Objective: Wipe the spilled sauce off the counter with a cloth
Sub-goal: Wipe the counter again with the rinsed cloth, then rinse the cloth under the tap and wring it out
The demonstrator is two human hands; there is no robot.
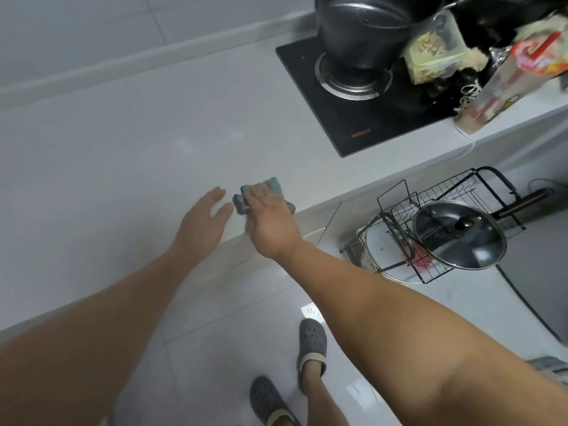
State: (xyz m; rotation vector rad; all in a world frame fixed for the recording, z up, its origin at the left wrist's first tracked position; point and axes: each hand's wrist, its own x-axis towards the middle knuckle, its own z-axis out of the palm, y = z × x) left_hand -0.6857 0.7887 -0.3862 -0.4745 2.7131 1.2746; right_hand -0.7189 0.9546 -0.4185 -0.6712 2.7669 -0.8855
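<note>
A crumpled grey-green cloth (272, 185) lies on the pale grey counter (129, 139), close to its front edge. My right hand (270, 219) lies flat on top of the cloth, palm down, and covers most of it. My left hand (203, 221) hovers just left of the cloth, fingers spread and holding nothing. No sauce stain shows on the counter around the cloth; what is beneath the cloth is hidden.
A black gas hob (356, 96) with a dark pot (365, 29) sits at the back right, beside food containers and packets (430, 50). Below the counter edge, a wire rack (436, 222) holds a pan with a glass lid (458, 235). My feet stand on the tiled floor.
</note>
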